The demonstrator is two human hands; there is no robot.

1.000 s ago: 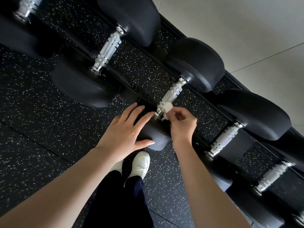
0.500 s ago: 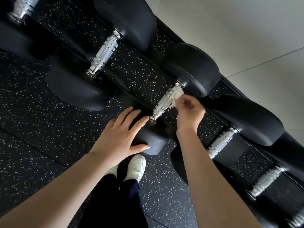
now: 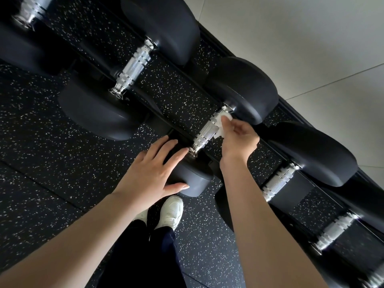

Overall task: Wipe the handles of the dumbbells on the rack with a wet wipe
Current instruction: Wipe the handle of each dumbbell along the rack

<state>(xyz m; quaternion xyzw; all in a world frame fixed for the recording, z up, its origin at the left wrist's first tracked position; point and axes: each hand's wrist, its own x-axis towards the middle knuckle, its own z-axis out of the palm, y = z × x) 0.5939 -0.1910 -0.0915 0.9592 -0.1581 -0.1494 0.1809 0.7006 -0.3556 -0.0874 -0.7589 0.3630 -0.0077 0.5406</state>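
Several black dumbbells with knurled chrome handles lie in a row on a black rack. My right hand (image 3: 239,140) pinches a small white wet wipe (image 3: 222,123) against the far end of the middle dumbbell's handle (image 3: 207,132), close to its far head (image 3: 245,90). My left hand (image 3: 153,175) rests flat with straight fingers on that dumbbell's near head (image 3: 193,179), thumb along its front face. The wipe is partly hidden by my right fingers.
Neighbouring handles sit to the left (image 3: 133,69) and to the right (image 3: 278,181) of the one I touch, with another at lower right (image 3: 334,231). Speckled black rubber floor (image 3: 52,163) lies below. My white shoes (image 3: 170,213) stand near the rack. A grey tiled wall (image 3: 301,38) is behind.
My right hand has slid the wipe along the handle from its near end to its far end. My left hand has stayed on the near head.
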